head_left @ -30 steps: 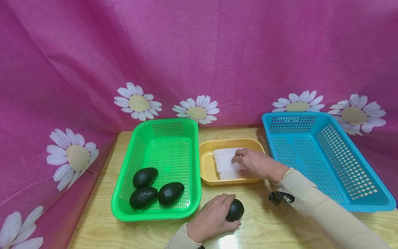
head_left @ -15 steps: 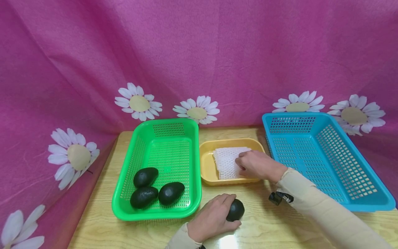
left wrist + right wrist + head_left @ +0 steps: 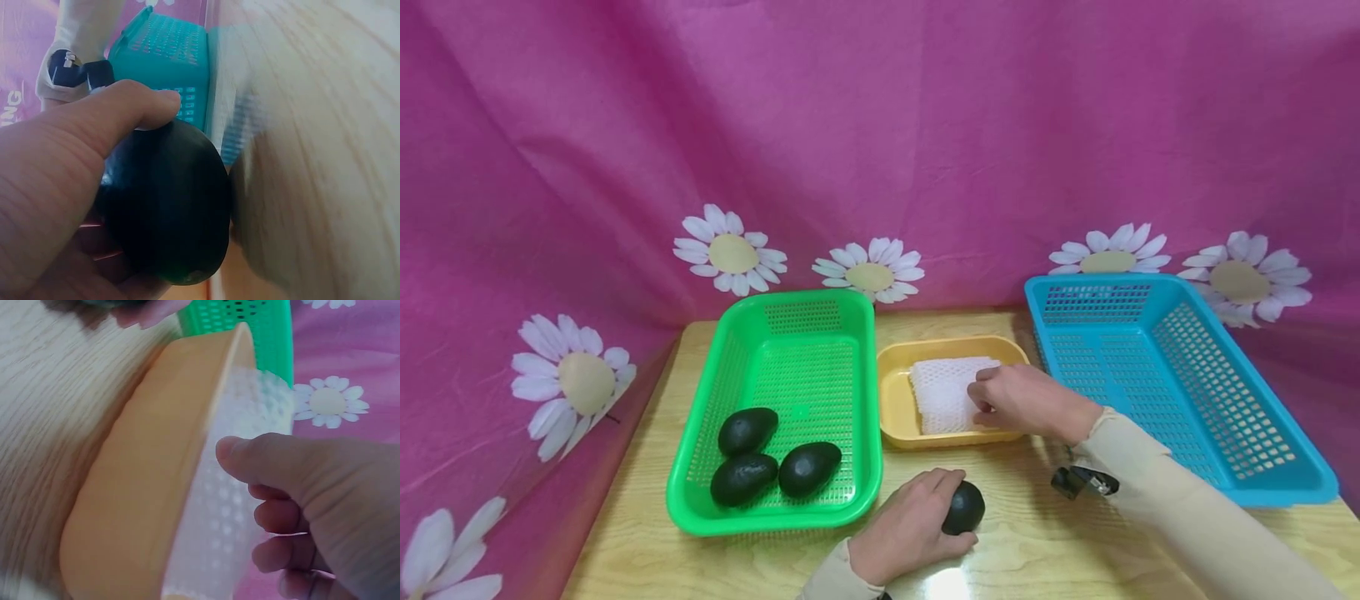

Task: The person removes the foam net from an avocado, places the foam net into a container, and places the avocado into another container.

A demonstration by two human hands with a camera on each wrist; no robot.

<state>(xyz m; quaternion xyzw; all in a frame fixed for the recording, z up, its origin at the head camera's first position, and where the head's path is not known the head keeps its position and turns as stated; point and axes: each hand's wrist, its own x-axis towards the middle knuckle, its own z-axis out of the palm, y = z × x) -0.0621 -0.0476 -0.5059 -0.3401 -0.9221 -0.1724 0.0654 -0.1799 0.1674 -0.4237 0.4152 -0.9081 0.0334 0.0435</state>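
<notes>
A dark avocado rests on the table, and my left hand grips it from the left. The left wrist view shows the thumb lying over one side of the avocado, with fingers curled beneath. My right hand is over the yellow tray, its fingers curled at the right edge of a stack of white foam net sleeves. Thumb and forefinger pinch at the netting in the right wrist view; how many layers they hold is hidden.
A green basket on the left contains three avocados near its front end. To the right stands a blue basket, partly behind my right forearm. A pink flowered cloth hangs behind the wooden table.
My right fingers, spread over the foam netting a second ago, have curled together at its right edge. The left hand and its avocado have stayed in place. The head view has shifted slightly.
</notes>
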